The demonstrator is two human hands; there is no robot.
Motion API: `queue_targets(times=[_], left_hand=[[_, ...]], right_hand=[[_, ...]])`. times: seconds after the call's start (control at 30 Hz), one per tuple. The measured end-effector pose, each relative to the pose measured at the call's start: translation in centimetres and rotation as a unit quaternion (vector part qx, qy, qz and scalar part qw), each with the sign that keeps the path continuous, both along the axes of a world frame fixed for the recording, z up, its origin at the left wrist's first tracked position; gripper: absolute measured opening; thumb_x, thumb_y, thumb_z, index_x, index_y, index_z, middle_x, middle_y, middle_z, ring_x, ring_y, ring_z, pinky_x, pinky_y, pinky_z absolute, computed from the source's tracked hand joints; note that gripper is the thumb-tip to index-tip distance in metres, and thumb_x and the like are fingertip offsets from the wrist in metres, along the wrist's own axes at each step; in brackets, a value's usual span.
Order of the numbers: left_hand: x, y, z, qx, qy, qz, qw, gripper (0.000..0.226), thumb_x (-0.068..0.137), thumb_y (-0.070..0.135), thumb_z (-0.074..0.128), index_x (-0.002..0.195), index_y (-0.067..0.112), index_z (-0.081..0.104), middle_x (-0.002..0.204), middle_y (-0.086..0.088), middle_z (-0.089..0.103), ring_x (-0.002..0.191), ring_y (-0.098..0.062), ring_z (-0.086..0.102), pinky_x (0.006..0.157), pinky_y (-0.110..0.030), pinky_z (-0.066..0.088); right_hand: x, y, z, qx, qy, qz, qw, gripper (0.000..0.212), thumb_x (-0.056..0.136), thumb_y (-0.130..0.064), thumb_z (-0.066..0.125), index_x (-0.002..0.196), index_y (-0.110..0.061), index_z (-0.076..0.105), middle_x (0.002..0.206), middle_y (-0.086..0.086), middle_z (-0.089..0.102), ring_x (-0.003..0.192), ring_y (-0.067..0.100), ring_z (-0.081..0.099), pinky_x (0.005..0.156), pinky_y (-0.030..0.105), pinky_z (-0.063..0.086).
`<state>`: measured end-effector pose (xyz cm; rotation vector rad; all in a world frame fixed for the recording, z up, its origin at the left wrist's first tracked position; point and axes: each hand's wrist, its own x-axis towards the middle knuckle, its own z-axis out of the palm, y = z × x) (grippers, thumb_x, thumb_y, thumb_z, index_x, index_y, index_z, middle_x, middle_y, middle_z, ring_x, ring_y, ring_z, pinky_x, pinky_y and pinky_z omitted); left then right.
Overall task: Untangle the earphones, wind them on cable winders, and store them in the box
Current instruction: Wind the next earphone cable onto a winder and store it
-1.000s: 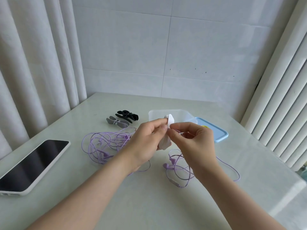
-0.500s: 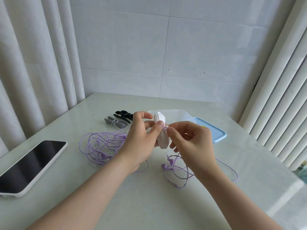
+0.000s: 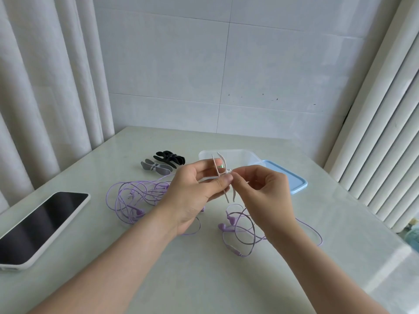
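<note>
Table (image 3: 226,288) bears the loose purple earphones (image 3: 243,225) directly below the right hand (image 3: 265,191), the nearer one. Left hand (image 3: 195,191) pinches the white winder (image 3: 227,171) upright, long axis vertical. The right fingertips pinch its waist; any cable there is too small to tell.

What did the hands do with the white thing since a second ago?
The left hand and right hand turned the white winder from flat-on to edge-on, so its two thin flaps now show spread apart. Both hands kept pinching it at its middle. The earphones, phone, box, lid and spare winders stayed put.
</note>
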<state>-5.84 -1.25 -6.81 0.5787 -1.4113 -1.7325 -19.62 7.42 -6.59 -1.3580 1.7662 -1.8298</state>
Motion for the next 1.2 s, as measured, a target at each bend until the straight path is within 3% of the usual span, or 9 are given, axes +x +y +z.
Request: queue_targets(times=[0.17,0.3,0.43,0.57,0.7,0.83,0.97,1.1,1.2], left_hand=[[-0.1,-0.1,0.1,0.015,0.022,-0.003,1.000,0.033,0.094,0.002,0.073,0.127,0.004,0.070,0.122,-0.021,0.074,0.116,-0.033,0.072,0.092,-0.033,0.062],[0.1,-0.4,0.3,0.051,0.055,-0.020,0.997,0.035,0.092,0.004,0.073,0.127,0.000,0.070,0.122,-0.025,0.073,0.106,-0.028,0.073,0.094,-0.035,0.062],[0.2,-0.6,0.4,0.055,0.038,-0.055,0.996,0.034,0.094,0.010,0.070,0.127,0.002,0.071,0.124,-0.020,0.074,0.110,-0.027,0.072,0.102,-0.038,0.058],[0.6,-0.9,0.8,0.074,0.058,-0.070,0.993,0.045,0.086,0.015,0.072,0.127,-0.002,0.069,0.128,-0.024,0.071,0.110,-0.031,0.071,0.097,-0.037,0.061],[0.5,-0.6,0.6,0.065,0.069,-0.089,0.991,0.036,0.094,0.008,0.068,0.127,-0.006,0.067,0.130,-0.030,0.067,0.124,-0.039,0.067,0.098,-0.038,0.060],[0.3,-0.3,0.7,0.023,0.039,-0.098,0.994,0.037,0.094,0.016,0.069,0.125,-0.003,0.070,0.123,-0.018,0.075,0.113,-0.028,0.072,0.093,-0.031,0.060],[0.3,-0.8,1.0,-0.035,0.012,-0.032,0.999,0.041,0.083,0.029,0.073,0.118,0.008,0.075,0.114,-0.008,0.079,0.101,-0.016,0.071,0.078,-0.021,0.054],[0.4,-1.3,1.1,-0.038,0.036,0.029,0.998,0.025,0.089,0.022,0.074,0.111,0.009,0.076,0.107,-0.007,0.081,0.100,-0.015,0.074,0.091,-0.029,0.060],[0.6,-1.7,1.1,-0.059,0.011,0.092,0.994,0.013,0.098,0.016,0.071,0.107,0.010,0.077,0.102,-0.005,0.081,0.096,-0.012,0.075,0.083,-0.026,0.061]], right_hand=[[-0.4,0.0,0.2,0.002,-0.013,0.012,1.000,0.008,0.092,-0.018,0.079,0.084,-0.017,0.081,0.072,-0.004,0.077,0.058,0.010,0.060,0.058,0.021,0.048],[-0.8,-0.1,0.4,-0.004,0.028,0.013,1.000,0.011,0.095,-0.012,0.073,0.091,-0.017,0.082,0.079,-0.005,0.079,0.078,0.024,0.073,0.070,0.026,0.057],[-1.0,-0.2,0.1,-0.016,0.087,-0.011,0.996,0.011,0.096,-0.018,0.073,0.091,-0.024,0.081,0.076,-0.011,0.076,0.064,0.020,0.065,0.061,0.033,0.051],[-1.6,-0.1,0.1,-0.027,0.136,-0.070,0.988,0.010,0.090,-0.032,0.081,0.081,-0.030,0.078,0.060,-0.011,0.062,0.047,0.010,0.044,0.060,0.024,0.035],[-1.7,-0.4,-0.2,-0.007,0.153,-0.079,0.985,0.013,0.098,-0.018,0.070,0.089,-0.025,0.078,0.073,-0.018,0.071,0.056,0.009,0.055,0.060,0.021,0.038],[-1.7,-0.6,-0.3,0.032,0.188,-0.061,0.980,0.019,0.103,-0.014,0.061,0.092,-0.021,0.075,0.066,-0.026,0.066,0.062,0.003,0.060,0.056,0.012,0.038],[-2.0,-0.6,-0.5,0.123,0.228,-0.035,0.965,0.030,0.099,-0.005,0.051,0.077,-0.017,0.070,0.055,-0.021,0.060,0.052,0.003,0.050,0.052,0.017,0.032],[-1.2,-0.5,-0.5,0.185,0.282,0.036,0.941,0.029,0.107,-0.018,0.050,0.098,-0.024,0.078,0.067,-0.016,0.068,0.063,0.002,0.057,0.058,0.016,0.040],[-0.6,-0.3,-0.6,0.149,0.334,0.035,0.930,0.027,0.107,-0.017,0.052,0.103,-0.021,0.079,0.060,-0.007,0.062,0.069,0.014,0.057,0.064,0.022,0.043]])
